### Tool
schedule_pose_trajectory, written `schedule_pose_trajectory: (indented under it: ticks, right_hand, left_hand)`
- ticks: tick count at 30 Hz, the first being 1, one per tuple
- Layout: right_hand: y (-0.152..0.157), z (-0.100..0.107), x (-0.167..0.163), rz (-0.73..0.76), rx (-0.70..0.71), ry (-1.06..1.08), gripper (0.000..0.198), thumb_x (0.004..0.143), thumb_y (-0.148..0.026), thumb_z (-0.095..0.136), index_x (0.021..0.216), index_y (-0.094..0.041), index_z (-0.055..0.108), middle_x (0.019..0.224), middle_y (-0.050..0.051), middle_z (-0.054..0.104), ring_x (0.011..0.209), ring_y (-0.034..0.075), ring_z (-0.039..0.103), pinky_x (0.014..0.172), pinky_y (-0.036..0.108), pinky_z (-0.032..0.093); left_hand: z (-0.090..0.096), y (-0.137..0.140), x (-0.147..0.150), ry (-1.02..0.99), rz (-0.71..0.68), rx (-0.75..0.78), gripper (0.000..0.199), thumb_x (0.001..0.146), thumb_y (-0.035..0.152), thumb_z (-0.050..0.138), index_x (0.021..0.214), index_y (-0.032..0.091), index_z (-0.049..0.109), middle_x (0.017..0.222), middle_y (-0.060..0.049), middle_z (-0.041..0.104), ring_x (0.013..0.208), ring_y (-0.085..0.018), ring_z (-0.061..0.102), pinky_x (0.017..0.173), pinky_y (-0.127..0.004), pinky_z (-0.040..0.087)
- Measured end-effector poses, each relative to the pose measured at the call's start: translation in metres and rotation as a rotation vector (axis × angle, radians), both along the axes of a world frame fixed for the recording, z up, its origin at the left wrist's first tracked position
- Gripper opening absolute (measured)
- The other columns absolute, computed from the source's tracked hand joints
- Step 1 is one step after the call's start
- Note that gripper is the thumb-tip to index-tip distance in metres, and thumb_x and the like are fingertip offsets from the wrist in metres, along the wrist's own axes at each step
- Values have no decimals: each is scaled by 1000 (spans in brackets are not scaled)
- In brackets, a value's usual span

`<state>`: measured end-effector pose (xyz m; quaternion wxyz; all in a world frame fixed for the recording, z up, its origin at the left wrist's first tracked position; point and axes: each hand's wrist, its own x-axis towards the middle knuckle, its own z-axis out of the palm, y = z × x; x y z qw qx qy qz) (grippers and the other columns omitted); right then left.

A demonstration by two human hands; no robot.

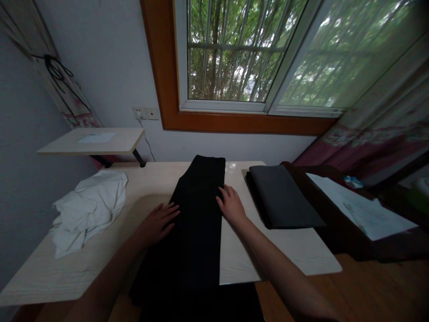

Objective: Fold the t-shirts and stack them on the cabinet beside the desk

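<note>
Black trousers (pixel 197 214), folded lengthwise, lie along the middle of the pale wooden table (pixel 147 179), their lower end reaching past the front edge. On the left edge of the cloth rests my left hand (pixel 157 223), palm down, fingers stretched out and slightly apart. My right hand (pixel 232 205) touches the right edge higher up, its fingers spread with the tips on the fabric. Neither hand grips anything. The fabric looks mostly flat; its layers are hard to make out in the dark.
A crumpled white cloth (pixel 90 205) lies on the left, before a small raised shelf (pixel 94 141). Dark grey folded items (pixel 284 197) are stacked on the right. Beyond them, a white sheet (pixel 358 205) lies on a dark surface. A window (pixel 244 53) is behind the table.
</note>
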<state>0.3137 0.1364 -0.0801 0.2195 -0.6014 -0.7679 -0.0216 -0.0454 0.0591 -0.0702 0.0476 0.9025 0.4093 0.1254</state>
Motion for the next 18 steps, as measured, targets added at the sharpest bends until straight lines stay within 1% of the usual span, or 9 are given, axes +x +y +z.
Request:
schedule_pose_trajectory:
  ticks: [3, 6, 13, 18]
  right_hand:
    - [-20, -3, 1, 32, -2, -42, 48, 102, -39, 44, 144, -20, 55, 151, 11, 51, 145, 31, 37, 120, 50, 31]
    - [-19, -1, 1, 31, -14, -72, 47, 102, -37, 43, 145, -21, 54, 153, 9, 51, 145, 31, 39, 119, 51, 30]
    - [27, 5, -7, 50, -85, -129, 45, 103, -33, 40, 146, -25, 52, 156, 5, 47, 145, 28, 40, 119, 53, 29]
    - [59, 6, -15, 91, -128, -135, 46, 103, -33, 40, 148, -29, 49, 159, 1, 43, 147, 27, 37, 119, 54, 30]
  left_hand:
    - [-2, -1, 0, 28, 16, 7, 54, 102, 32, 44, 156, 33, 34, 161, -2, 40, 150, -22, 34, 124, -54, 26]
    - [-2, -2, 1, 29, 27, 16, 54, 102, 32, 44, 155, 33, 35, 161, -1, 40, 150, -22, 34, 125, -54, 25]
    - [2, -5, 2, -5, 8, 15, 47, 102, 32, 45, 149, 30, 46, 158, -4, 46, 149, -23, 37, 125, -55, 24]
    - [5, -7, 0, -71, -12, -13, 43, 101, 29, 47, 143, 32, 54, 153, -2, 52, 146, -22, 42, 125, -56, 25]
